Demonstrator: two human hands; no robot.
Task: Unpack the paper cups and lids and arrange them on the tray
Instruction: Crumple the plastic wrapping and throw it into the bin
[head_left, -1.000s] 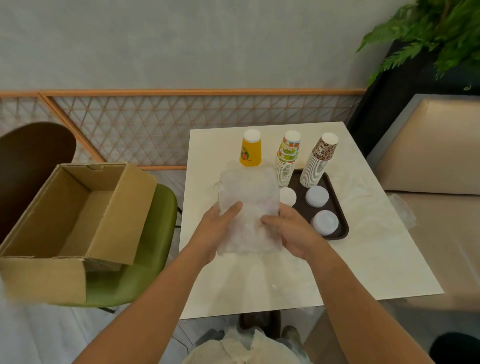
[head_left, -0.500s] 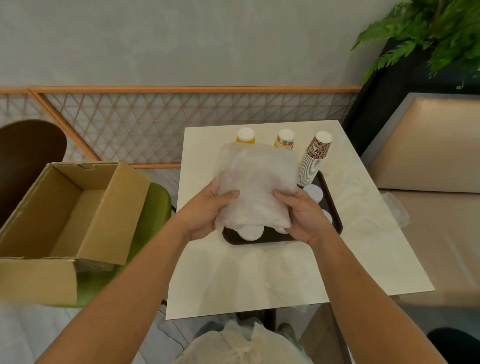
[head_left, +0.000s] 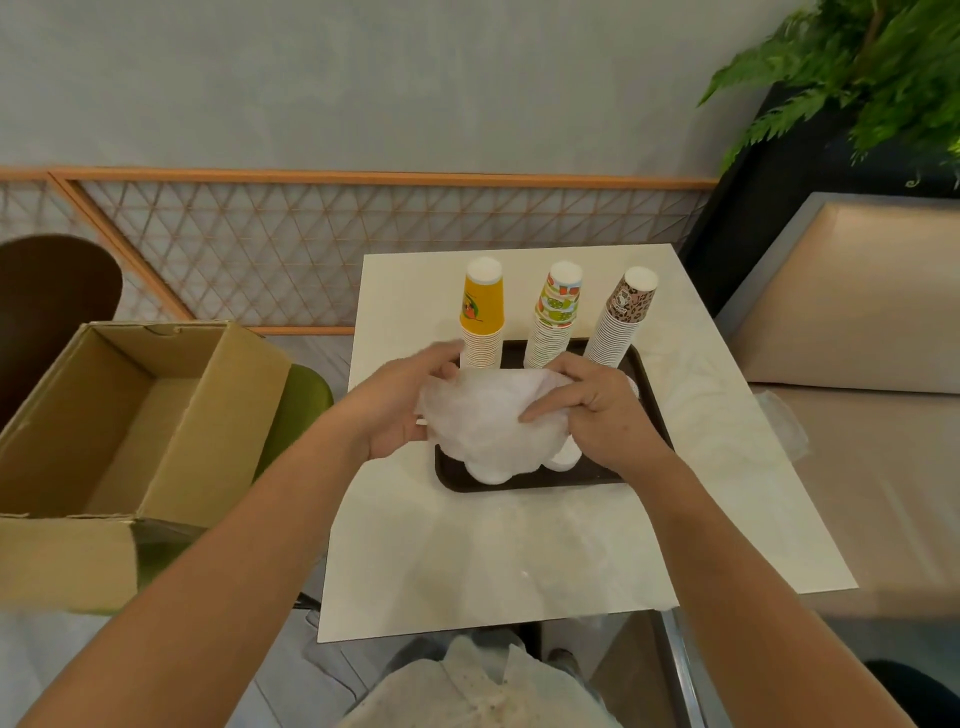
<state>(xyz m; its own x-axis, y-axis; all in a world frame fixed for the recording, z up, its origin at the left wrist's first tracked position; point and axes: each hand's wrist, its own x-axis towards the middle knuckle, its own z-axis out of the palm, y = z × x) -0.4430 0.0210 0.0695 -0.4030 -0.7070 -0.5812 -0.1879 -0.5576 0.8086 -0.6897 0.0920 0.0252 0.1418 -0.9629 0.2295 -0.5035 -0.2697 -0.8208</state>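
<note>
**Bag** (head_left: 488, 421): thin, filmy white plastic, crumpled and cloudy. It was bunched into a lump wider than it was tall, with the long axis running left to right between the hands. It was held just over the near half of the tray, and its lower edge bulged in rounded shapes.

**Left hand** (head_left: 400, 405): the fingers (head_left: 441, 358) were curled over the bag's left end and gripped it.

**Right hand** (head_left: 597, 410): the fingers (head_left: 540, 413) were curled over the bag's right end, with one laid flat along the front of the plastic.

**Tray** (head_left: 530, 480): dark brown, smooth, rectangular with rounded corners, lying on the worktop.

**Lid** (head_left: 563, 457): white and round, on the tray, just under the right hand.

**Cup stacks**, ribbed paper, three in a row along the tray's far edge, standing mouths down with white bases up:
- Yellow stack (head_left: 482, 317), nearly upright.
- Green-patterned stack (head_left: 556, 317), leaning slightly.
- Brown spotted stack (head_left: 623, 317), leaning slightly.

**Worktop** (head_left: 493, 561): cream, square, faintly marbled.

**Cardboard box** (head_left: 130, 415): open, on a green seat to the left.
</note>
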